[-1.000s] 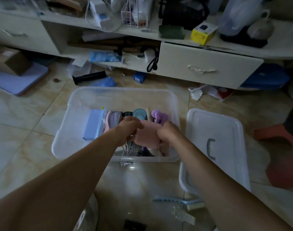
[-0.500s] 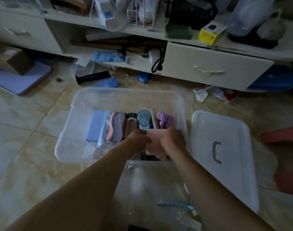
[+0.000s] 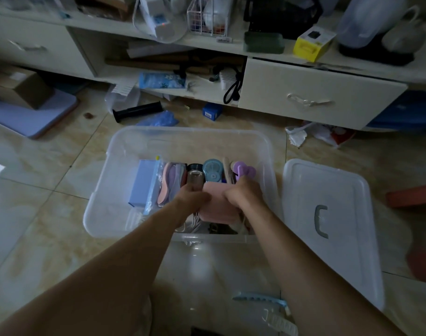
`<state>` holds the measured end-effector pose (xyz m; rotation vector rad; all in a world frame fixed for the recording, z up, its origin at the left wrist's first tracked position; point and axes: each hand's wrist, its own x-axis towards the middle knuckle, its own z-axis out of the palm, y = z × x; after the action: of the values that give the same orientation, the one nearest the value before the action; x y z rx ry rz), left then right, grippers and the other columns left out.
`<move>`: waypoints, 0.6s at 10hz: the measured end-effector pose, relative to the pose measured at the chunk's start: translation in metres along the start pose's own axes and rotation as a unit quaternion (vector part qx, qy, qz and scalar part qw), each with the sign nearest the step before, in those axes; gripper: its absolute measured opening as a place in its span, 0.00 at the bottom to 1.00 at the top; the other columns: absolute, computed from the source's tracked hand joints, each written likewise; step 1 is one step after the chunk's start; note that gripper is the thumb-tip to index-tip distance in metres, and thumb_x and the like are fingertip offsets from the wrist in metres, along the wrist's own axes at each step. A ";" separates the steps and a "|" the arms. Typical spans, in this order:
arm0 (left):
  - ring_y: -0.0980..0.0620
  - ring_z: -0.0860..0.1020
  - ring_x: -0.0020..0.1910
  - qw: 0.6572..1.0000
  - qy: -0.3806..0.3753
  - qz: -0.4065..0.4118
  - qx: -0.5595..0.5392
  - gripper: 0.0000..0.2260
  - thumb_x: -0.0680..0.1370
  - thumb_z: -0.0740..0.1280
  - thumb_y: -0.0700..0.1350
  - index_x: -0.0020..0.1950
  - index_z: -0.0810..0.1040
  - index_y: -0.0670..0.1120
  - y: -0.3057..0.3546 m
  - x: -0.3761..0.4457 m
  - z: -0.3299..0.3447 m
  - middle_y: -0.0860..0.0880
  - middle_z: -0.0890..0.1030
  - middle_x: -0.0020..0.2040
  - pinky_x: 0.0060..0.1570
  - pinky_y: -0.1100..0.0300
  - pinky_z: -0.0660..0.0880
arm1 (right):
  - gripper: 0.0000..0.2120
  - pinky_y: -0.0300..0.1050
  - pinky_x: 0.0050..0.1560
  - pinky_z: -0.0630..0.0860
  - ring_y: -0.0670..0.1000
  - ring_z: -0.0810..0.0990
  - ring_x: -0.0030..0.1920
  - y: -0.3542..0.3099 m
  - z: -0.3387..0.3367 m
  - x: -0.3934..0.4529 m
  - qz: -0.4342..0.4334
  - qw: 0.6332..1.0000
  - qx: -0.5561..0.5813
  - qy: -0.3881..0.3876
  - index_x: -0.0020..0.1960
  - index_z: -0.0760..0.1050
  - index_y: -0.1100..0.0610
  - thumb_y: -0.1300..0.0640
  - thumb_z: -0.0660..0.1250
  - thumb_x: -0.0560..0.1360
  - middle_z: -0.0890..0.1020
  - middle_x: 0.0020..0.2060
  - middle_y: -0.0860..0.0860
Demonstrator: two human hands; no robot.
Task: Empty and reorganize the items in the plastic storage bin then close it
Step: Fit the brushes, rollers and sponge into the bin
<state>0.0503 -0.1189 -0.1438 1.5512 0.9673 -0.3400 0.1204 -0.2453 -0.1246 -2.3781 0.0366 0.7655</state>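
Two hands are engaged on one item in the single head view. The left hand (image 3: pixel 191 198) grips the left edge of a pink case (image 3: pixel 216 204), fingers curled over it; the right hand (image 3: pixel 243 196) grips the right edge likewise. The case sits inside the clear plastic bin (image 3: pixel 98 214), at the near right, above a tangle of white cords (image 3: pixel 195 223) and close behind the bin's near wall.

Handling, as judged: the case looks light, soft-skinned and somewhat yielding rather than brittle; its matte surface should not slip. The side edges, where both hands already hold, appear the sound purchase.

Orientation: the case's visible face tilts up toward the camera. Its long axis cannot be settled, since the hands cover both sides.

Behind it, a row of items stands packed upright across the bin: a blue box (image 3: pixel 141 183), a dark jar (image 3: pixel 195 175), a round blue device (image 3: pixel 213 172) and a purple piece (image 3: pixel 243 171). The lid (image 3: pixel 333 229) lies flat on the tiled floor just right of the bin, handle up, not yet fitted.
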 end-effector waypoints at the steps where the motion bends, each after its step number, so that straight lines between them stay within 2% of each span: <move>1: 0.41 0.78 0.54 0.991 -0.010 0.009 0.132 0.11 0.73 0.71 0.38 0.54 0.75 0.42 -0.004 0.019 0.004 0.40 0.78 0.53 0.59 0.45 0.78 | 0.15 0.43 0.41 0.69 0.52 0.75 0.44 0.007 0.005 0.002 0.010 0.999 0.036 0.010 0.51 0.73 0.54 0.48 0.73 0.72 0.77 0.45 0.51; 2: 0.42 0.79 0.54 0.981 -0.017 0.002 0.193 0.21 0.70 0.72 0.43 0.62 0.75 0.40 -0.010 0.023 0.014 0.41 0.79 0.55 0.57 0.46 0.79 | 0.12 0.44 0.44 0.73 0.54 0.80 0.48 0.011 0.009 0.004 0.077 0.995 0.060 0.024 0.54 0.75 0.56 0.48 0.64 0.79 0.81 0.50 0.53; 3: 0.39 0.78 0.61 0.972 0.007 -0.004 0.235 0.26 0.74 0.70 0.45 0.70 0.70 0.40 -0.012 0.016 0.018 0.39 0.77 0.63 0.61 0.45 0.76 | 0.18 0.44 0.42 0.71 0.57 0.80 0.52 0.009 0.007 0.004 0.058 0.995 -0.079 -0.007 0.68 0.71 0.60 0.55 0.65 0.80 0.80 0.54 0.58; 4: 0.38 0.74 0.65 0.970 -0.010 0.003 0.244 0.31 0.78 0.67 0.43 0.78 0.58 0.42 -0.018 0.023 0.014 0.38 0.71 0.70 0.62 0.46 0.75 | 0.26 0.46 0.43 0.75 0.58 0.81 0.54 0.007 0.006 0.008 0.044 0.987 -0.151 -0.041 0.72 0.67 0.60 0.57 0.70 0.77 0.79 0.58 0.58; 5: 0.41 0.76 0.64 0.954 -0.060 0.027 0.293 0.27 0.77 0.70 0.43 0.75 0.65 0.43 -0.015 0.020 0.009 0.41 0.74 0.68 0.58 0.53 0.76 | 0.24 0.48 0.51 0.78 0.58 0.80 0.59 0.005 0.014 0.012 0.029 0.978 -0.202 -0.037 0.71 0.69 0.61 0.59 0.70 0.77 0.79 0.60 0.59; 6: 0.43 0.77 0.61 0.924 -0.044 0.061 0.376 0.26 0.75 0.72 0.48 0.71 0.69 0.44 -0.021 0.024 0.008 0.42 0.76 0.64 0.61 0.52 0.76 | 0.16 0.54 0.56 0.80 0.60 0.81 0.57 0.008 0.026 0.012 -0.031 0.980 -0.197 0.001 0.63 0.75 0.62 0.59 0.69 0.77 0.81 0.56 0.59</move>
<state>0.0521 -0.1184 -0.1768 2.2544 0.6886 -0.7467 0.1154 -0.2343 -0.1521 -2.7371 -0.2070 0.7993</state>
